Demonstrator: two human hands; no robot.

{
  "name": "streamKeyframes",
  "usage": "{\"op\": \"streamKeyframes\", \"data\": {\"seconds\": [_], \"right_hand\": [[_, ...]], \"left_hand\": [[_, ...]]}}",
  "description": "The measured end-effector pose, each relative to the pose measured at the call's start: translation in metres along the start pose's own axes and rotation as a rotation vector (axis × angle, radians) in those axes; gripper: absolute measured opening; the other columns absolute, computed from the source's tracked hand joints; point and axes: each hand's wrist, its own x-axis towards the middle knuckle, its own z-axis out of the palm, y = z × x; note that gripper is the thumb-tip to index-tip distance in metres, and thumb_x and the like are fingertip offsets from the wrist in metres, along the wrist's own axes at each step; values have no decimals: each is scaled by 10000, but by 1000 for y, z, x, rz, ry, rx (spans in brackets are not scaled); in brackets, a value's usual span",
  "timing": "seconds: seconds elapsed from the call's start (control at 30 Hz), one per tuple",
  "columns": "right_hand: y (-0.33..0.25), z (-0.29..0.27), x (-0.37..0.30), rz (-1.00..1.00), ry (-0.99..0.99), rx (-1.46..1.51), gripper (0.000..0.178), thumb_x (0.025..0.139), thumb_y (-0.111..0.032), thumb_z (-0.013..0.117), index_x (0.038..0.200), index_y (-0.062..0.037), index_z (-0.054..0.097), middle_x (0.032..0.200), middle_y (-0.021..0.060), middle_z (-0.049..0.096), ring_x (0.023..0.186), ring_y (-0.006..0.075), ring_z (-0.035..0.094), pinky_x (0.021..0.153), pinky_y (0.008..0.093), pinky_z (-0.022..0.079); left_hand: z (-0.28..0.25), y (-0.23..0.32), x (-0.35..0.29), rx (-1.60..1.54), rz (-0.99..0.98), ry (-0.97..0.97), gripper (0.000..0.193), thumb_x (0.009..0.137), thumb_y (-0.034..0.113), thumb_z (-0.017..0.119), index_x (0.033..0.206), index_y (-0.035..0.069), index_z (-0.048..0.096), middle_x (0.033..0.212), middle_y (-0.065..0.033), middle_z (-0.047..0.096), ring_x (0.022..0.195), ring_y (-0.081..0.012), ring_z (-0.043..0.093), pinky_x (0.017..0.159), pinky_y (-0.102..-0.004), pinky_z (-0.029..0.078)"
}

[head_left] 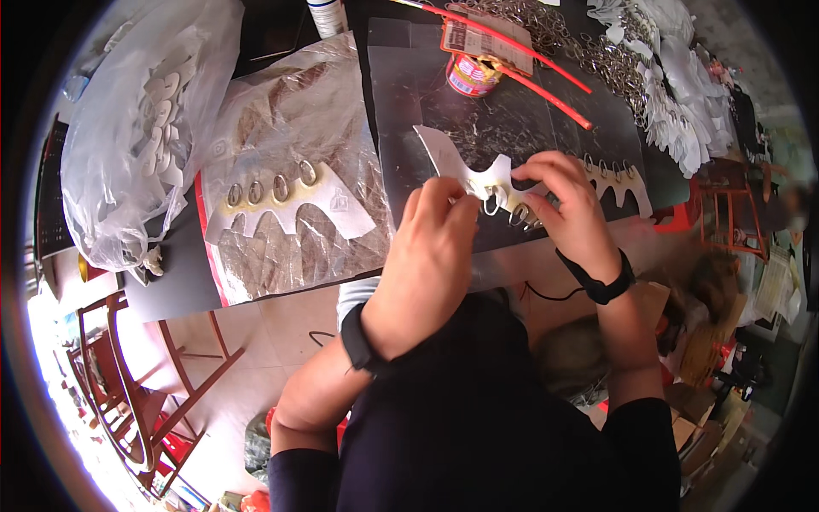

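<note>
Between my hands is a white scalloped card [442, 154], tilted, one end raised toward the left. Metal rings [492, 201] hang at its notched edge, over yellowish stains. My left hand [431, 252] is closed on the card's near edge, thumb and fingertips close to a ring. My right hand [565, 194] grips the other end, index finger curled above and thumb below; its fingers partly hide the rings there. A similar scalloped card [286, 207] with several oval metal rings lies on clear plastic sheeting to the left. Another ringed card [627, 189] lies to the right.
A clear plastic bag [102, 162] of white pieces stands at the left. Beyond my hands are a small red-and-yellow tub [472, 77], red sticks [546, 96] and a heap of metal rings [546, 26]. More white pieces [678, 128] pile up at the right. A wooden chair [115, 384] stands lower left.
</note>
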Motion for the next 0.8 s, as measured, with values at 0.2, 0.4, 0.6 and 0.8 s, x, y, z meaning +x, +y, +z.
{"op": "streamKeyframes", "data": {"seconds": [0.2, 0.4, 0.6, 0.8], "right_hand": [[11, 9, -8, -146, 8, -200, 205, 697, 114, 570, 852, -10, 620, 871, 72, 565, 846, 270, 534, 726, 350, 464], [7, -6, 0, 81, 14, 196, 227, 750, 144, 496, 919, 14, 574, 901, 120, 568, 748, 280, 588, 659, 344, 483], [3, 10, 7, -45, -10, 92, 231, 734, 86, 572, 943, -10, 559, 892, 123, 572, 798, 309, 576, 696, 374, 472], [9, 18, 7, 34, -19, 96, 254, 752, 78, 592, 989, -8, 560, 870, 119, 593, 794, 268, 602, 678, 343, 486]], "left_hand": [[47, -24, 18, -6, 20, 0, 322, 691, -65, 635, 999, -4, 563, 994, -156, 517, 904, -347, 553, 774, -392, 471], [55, -24, 29, 73, -37, 15, 229, 692, -13, 659, 908, 37, 603, 918, -121, 538, 839, -317, 575, 734, -390, 479], [59, -27, 31, 118, -25, 14, 165, 681, 14, 682, 823, 86, 641, 881, -78, 547, 813, -291, 580, 707, -380, 483], [59, -31, 38, 69, -64, -2, 121, 683, 33, 692, 785, 85, 652, 857, -61, 557, 775, -271, 592, 670, -374, 486]]}}
